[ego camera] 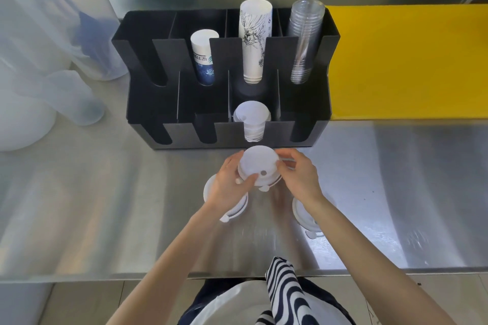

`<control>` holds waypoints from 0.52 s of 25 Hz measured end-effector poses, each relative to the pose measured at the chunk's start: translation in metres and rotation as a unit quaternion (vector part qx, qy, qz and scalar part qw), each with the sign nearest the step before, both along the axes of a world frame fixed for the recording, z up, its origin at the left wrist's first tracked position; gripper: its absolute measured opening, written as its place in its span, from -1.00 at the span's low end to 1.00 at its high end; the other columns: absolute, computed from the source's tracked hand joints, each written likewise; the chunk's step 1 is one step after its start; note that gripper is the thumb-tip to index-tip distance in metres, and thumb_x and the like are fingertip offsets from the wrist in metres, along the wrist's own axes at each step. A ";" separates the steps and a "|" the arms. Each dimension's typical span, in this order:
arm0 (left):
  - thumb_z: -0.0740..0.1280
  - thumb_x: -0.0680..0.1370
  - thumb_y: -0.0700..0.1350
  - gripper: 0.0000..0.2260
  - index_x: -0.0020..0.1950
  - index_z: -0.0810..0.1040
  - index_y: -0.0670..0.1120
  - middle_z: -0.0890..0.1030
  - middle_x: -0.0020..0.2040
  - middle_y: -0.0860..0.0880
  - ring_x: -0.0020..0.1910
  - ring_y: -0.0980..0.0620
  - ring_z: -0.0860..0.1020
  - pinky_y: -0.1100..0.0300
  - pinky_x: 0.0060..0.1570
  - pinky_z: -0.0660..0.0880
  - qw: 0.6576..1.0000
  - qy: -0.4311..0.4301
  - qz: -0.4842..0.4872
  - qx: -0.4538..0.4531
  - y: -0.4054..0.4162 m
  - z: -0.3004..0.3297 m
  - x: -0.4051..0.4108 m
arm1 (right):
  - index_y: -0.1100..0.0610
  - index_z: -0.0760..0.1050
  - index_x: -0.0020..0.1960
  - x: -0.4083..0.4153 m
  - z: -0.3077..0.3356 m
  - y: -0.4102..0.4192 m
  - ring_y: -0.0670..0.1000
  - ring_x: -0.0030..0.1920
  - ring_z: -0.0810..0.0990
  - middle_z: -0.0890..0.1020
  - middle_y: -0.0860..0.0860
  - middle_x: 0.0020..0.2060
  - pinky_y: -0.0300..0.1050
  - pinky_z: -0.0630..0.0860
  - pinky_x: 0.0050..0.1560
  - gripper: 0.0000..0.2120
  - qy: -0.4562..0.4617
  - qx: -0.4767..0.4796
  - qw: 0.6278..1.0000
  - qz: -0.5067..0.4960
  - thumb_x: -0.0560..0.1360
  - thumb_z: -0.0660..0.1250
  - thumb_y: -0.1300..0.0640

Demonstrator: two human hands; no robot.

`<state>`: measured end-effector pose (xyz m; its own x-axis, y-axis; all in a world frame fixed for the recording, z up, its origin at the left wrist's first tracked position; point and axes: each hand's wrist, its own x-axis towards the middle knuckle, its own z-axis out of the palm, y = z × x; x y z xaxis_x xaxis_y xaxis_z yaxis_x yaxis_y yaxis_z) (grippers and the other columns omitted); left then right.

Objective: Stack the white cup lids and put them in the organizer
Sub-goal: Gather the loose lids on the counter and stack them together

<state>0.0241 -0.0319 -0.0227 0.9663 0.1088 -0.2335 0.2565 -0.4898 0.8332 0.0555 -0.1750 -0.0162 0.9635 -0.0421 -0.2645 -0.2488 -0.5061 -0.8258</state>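
Both hands hold a small stack of white cup lids (pixel 258 165) just above the steel counter, right in front of the black organizer (pixel 158 103). My left hand (pixel 228 185) grips the stack's left side, thumb across its front rim. My right hand (pixel 298 175) pinches its right edge. A stack of white lids (pixel 252 119) stands in the organizer's front row, third slot from the left. More white lids lie on the counter: some under my left wrist (pixel 235 210), partly hidden, and some under my right forearm (pixel 303 215).
The organizer's back row holds a short paper cup stack (pixel 203 57), a tall printed paper cup stack (pixel 253 39) and clear plastic cups (pixel 305 39). A yellow board (pixel 406 60) lies to the right. Translucent plastic containers (pixel 47 82) stand at the left.
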 end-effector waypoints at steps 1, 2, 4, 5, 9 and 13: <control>0.31 0.51 -0.17 -0.56 0.38 0.32 -0.09 0.43 0.37 -0.10 0.27 -0.07 0.46 0.27 0.14 0.36 0.999 0.016 0.039 -0.026 0.005 0.001 -0.004 | 0.18 0.48 0.18 -0.003 0.001 0.005 0.07 0.13 0.54 0.57 0.11 0.19 -0.22 0.38 0.08 -0.75 0.004 0.010 1.000 0.003 0.50 0.25 0.24; 0.28 0.53 -0.16 -0.58 0.38 0.33 -0.07 0.45 0.36 -0.10 0.25 -0.05 0.49 0.34 0.08 0.36 0.996 0.025 0.079 -0.044 0.010 0.002 -0.008 | 0.19 0.49 0.17 -0.006 0.002 0.009 0.04 0.09 0.55 0.59 0.11 0.17 -0.24 0.37 0.06 -0.75 0.007 0.021 1.000 0.007 0.49 0.26 0.25; 0.24 0.55 -0.17 -0.62 0.37 0.36 -0.07 0.49 0.33 -0.11 0.21 -0.03 0.51 0.42 0.00 0.33 0.991 0.033 0.125 -0.043 0.021 0.003 -0.015 | 0.19 0.49 0.16 -0.013 0.003 0.019 -0.01 0.01 0.53 0.60 0.11 0.15 -0.24 0.38 0.05 -0.74 0.015 0.041 0.999 0.015 0.47 0.28 0.26; 0.23 0.55 -0.18 -0.65 0.35 0.39 -0.07 0.51 0.31 -0.10 0.21 -0.03 0.52 0.38 0.02 0.33 0.990 0.037 0.129 -0.033 0.025 0.003 -0.018 | 0.19 0.49 0.16 -0.016 0.003 0.023 -0.01 -0.01 0.53 0.60 0.11 0.15 -0.22 0.40 0.06 -0.73 0.020 0.042 0.999 0.021 0.47 0.28 0.26; 0.22 0.54 -0.23 -0.71 0.25 0.50 -0.09 0.56 0.25 -0.09 0.20 -0.04 0.52 0.29 0.06 0.33 0.992 0.046 0.121 -0.005 0.039 -0.003 -0.032 | 0.19 0.46 0.19 -0.031 -0.004 0.036 0.07 0.10 0.55 0.59 0.11 0.15 -0.19 0.40 0.08 -0.71 0.057 0.034 0.996 0.055 0.47 0.29 0.25; 0.21 0.54 -0.25 -0.70 0.25 0.50 -0.10 0.56 0.25 -0.11 0.14 -0.10 0.55 0.23 0.07 0.37 0.993 0.028 0.113 0.021 0.048 -0.010 -0.042 | 0.18 0.46 0.20 -0.041 -0.010 0.045 0.10 0.11 0.56 0.59 0.13 0.14 -0.12 0.44 0.11 -0.70 0.074 0.018 0.994 0.081 0.47 0.28 0.25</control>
<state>-0.0183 0.0160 -0.0323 0.9017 0.3324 -0.2766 0.4091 -0.4487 0.7946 0.0149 -0.1304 -0.0261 0.9073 0.1230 -0.4022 -0.2859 -0.5210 -0.8042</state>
